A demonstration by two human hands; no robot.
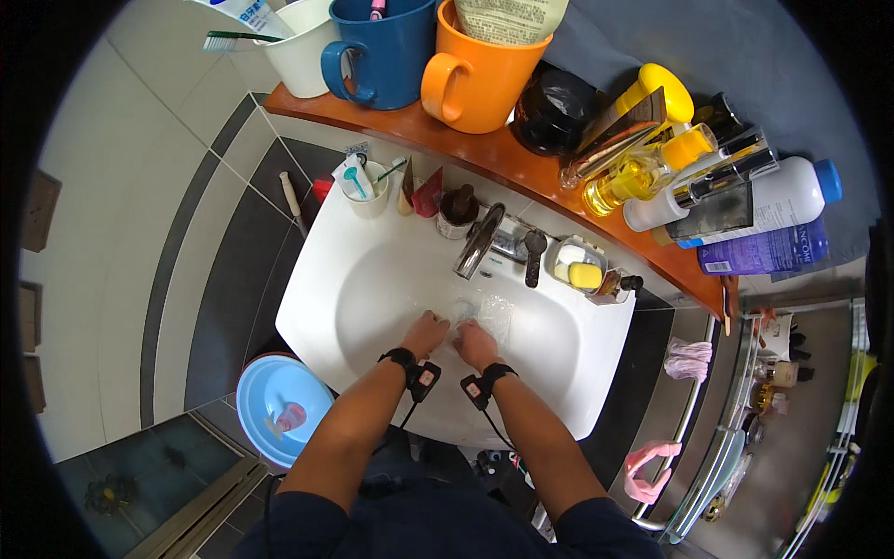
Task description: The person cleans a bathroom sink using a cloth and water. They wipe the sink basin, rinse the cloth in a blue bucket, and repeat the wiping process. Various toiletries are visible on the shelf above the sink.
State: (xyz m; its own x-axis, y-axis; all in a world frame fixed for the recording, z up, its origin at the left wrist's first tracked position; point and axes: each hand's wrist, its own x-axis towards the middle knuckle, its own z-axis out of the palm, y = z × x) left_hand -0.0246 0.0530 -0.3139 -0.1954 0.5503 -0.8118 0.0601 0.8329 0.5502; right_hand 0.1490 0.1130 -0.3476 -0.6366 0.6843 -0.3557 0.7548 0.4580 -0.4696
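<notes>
Both my hands are low inside a white washbasin (370, 279), below the chrome faucet (480, 241). My left hand (427, 334) has its fingers bent near the basin's middle; whether it holds anything is not clear. Close beside it, my right hand (476, 344) has curled fingers at the edge of a small clear, wet-looking item that I cannot identify. A flat transparent piece (496, 318), perhaps plastic film, lies in the basin to the right of my right hand. Each wrist wears a black strap with a small cabled device.
Along the basin's back rim stand a cup with tubes (367, 199), a dark bottle (457, 213), a soap dish (580, 267) and a pump bottle (614, 285). A wooden shelf (391, 133) with mugs and bottles overhangs the rim. A blue tub (262, 398) stands at left.
</notes>
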